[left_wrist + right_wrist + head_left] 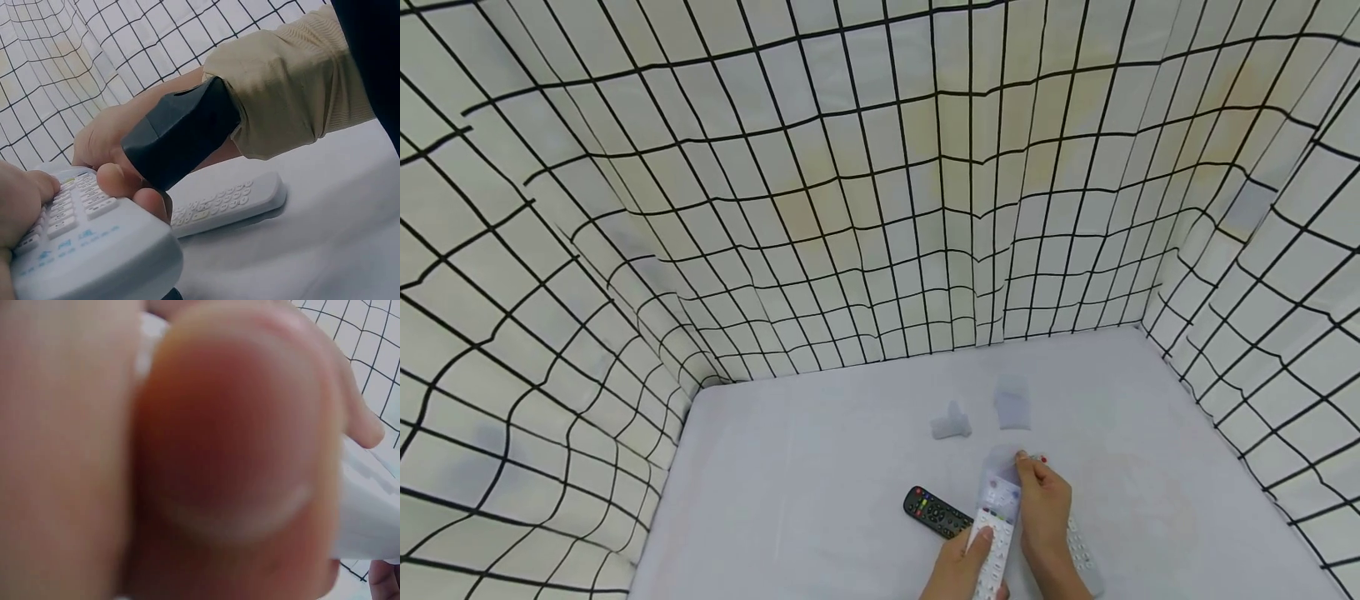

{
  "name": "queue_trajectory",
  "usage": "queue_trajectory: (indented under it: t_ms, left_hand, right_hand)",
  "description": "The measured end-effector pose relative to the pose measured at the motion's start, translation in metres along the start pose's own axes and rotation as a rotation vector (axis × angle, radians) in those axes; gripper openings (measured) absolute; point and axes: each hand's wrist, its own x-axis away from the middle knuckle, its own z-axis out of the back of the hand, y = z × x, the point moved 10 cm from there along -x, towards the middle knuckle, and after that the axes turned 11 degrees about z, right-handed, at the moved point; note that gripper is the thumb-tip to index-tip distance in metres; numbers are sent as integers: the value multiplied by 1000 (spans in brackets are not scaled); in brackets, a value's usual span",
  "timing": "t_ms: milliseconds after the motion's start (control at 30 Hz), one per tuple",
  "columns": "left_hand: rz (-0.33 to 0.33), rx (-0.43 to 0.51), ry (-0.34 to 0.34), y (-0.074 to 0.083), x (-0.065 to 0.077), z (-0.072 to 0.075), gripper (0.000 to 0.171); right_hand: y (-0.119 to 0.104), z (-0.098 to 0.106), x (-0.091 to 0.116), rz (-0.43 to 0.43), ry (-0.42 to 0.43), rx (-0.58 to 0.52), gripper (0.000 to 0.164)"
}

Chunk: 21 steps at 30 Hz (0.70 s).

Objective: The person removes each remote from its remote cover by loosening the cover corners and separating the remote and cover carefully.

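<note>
My left hand (953, 568) grips a white remote control (997, 546) with the thumb on its buttons; its lower end with blue lettering shows large in the left wrist view. Around the remote's far end sits a clear plastic sleeve (997, 477), stretching past that end. My right hand (1047, 504) pinches the sleeve's upper edge between thumb and curled fingers. In the right wrist view a blurred finger fills most of the picture, with part of the white remote (372, 509) at the right. Under the right forearm, a second pale remote (1084, 557) lies on the table.
A black remote (934, 511) lies left of the hands, partly covered by the left one. Two more translucent pieces, a crumpled one (951, 423) and a flat one (1013, 407), lie farther back on the white table (790, 483). Black-gridded white curtains (865, 250) enclose the table.
</note>
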Motion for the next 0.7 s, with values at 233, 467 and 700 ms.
queue_trajectory:
  t_ms: [233,467,700]
  left_hand:
    - [19,-6,-18,3,-2,6,49]
    - [96,-13,-30,7,1,17,65]
    - [23,-204,133,2,-10,36,59]
  right_hand:
    - [3,-7,-1,-34,-85,-21,43]
    - [4,-15,-1,-43,-204,-45,37]
    - [-1,-28,12,-13,-356,6,41]
